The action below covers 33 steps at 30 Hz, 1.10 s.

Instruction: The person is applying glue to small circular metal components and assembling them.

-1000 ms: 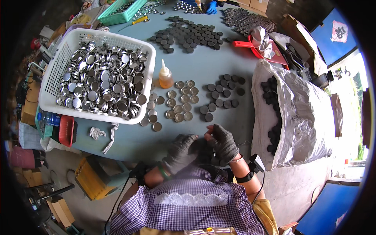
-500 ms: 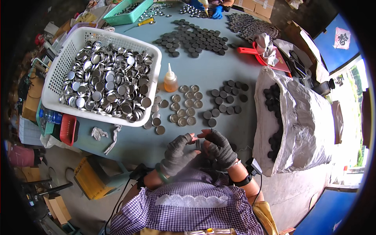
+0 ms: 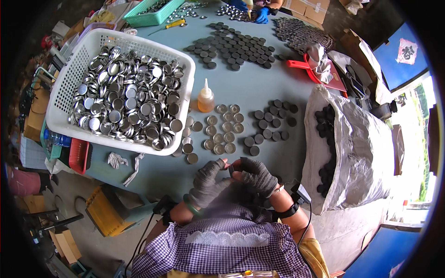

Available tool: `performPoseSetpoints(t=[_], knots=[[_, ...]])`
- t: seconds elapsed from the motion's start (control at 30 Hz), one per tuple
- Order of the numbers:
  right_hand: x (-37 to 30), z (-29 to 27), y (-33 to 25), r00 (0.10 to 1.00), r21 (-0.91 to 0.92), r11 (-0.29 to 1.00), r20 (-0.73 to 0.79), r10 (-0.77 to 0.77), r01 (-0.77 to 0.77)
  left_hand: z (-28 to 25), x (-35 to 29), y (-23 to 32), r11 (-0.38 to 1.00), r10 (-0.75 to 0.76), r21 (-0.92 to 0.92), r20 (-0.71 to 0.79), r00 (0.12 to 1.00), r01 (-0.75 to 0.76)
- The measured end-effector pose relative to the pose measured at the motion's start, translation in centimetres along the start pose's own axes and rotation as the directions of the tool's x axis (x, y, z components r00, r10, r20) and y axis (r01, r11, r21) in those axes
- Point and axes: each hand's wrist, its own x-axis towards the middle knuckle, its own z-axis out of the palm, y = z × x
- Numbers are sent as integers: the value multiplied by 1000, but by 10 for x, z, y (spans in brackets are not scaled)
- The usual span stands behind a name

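My left hand (image 3: 207, 184) and my right hand (image 3: 257, 178), both in grey fingerless wraps, meet close to my body at the table's near edge. A small black disc (image 3: 232, 171) shows between them, pinched by my right fingers. My left fingertips curl close beside it; what they grip is hidden. Just beyond stand rows of shallow metal caps (image 3: 227, 126), with loose black discs (image 3: 267, 124) to their right. A squeeze bottle (image 3: 206, 99) of amber liquid with a white nozzle stands behind the caps.
On the left, a white perforated basket (image 3: 185, 95) is heaped with metal caps. A white sack (image 3: 354, 153) of black discs lies at right. More black discs (image 3: 236, 48) spread farther back, near a red dustpan (image 3: 299, 64). Across the table, a blue-gloved person's hand (image 3: 262, 15) works beside another bottle.
My hands have drawn closer together around the black disc, my right fingers folding over it. The table shifts slightly in view. Opposite, the other person's second blue glove has come into sight.
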Motion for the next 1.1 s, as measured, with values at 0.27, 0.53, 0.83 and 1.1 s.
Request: performPoseSetpoints(t=[0.27, 0.53, 0.83, 1.1], knots=[[20, 4, -15, 999, -135, 991, 53, -7, 14, -7, 6, -16, 1000, -5, 12, -27, 1000, 6], [23, -6, -4, 999, -71, 997, -17, 31, -32, -9, 5, -21, 999, -38, -6, -55, 998, 38], [37, -6, 0, 995, -126, 990, 85, -47, 58, -6, 8, -26, 999, -16, 44, -10, 1000, 16], [95, -45, -12, 847, -855, 477, -91, -523, 203, -1, 15, -21, 998, -59, -35, -96, 994, 56]])
